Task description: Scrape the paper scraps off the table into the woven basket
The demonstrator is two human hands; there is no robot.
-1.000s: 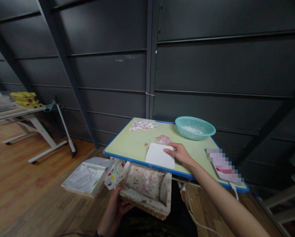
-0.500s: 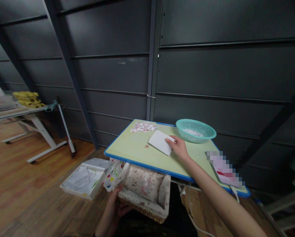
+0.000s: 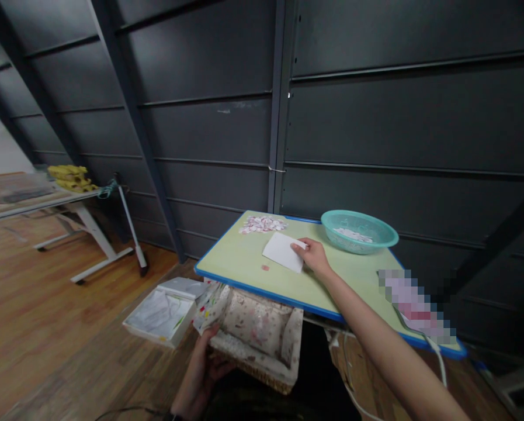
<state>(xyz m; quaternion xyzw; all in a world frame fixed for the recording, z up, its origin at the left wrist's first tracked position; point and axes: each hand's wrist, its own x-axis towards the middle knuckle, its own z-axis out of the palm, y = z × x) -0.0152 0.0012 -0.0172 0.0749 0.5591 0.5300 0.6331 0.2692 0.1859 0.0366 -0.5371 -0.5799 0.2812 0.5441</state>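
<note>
Between the thumb and fingers of my right hand [image 3: 314, 256] is a white card [image 3: 283, 251], held low over the pale green table [image 3: 235, 254]. One small pinkish piece [image 3: 265, 268] lies on the tabletop just left of the card. A pile of small white and reddish pieces [image 3: 264, 224] spreads near the far left corner. My left hand [image 3: 209, 356] grips the left side of a cloth-lined wicker basket [image 3: 262, 327], which is tilted below the table's front edge. Its fingers are partly hidden under the basket.
A turquoise plastic basin [image 3: 360, 231] with white pieces in it stands at the back right. A phone-like item [image 3: 415, 304], blurred out, lies at the right with a white cable. An open white box [image 3: 163, 313] sits low at the left. Behind the table rises a dark panelled wall [image 3: 209, 134].
The view has turned slightly, so the scene sits further right. The card lies a little flatter and nearer the table, still in my right hand. My left hand keeps its hold on the basket.
</note>
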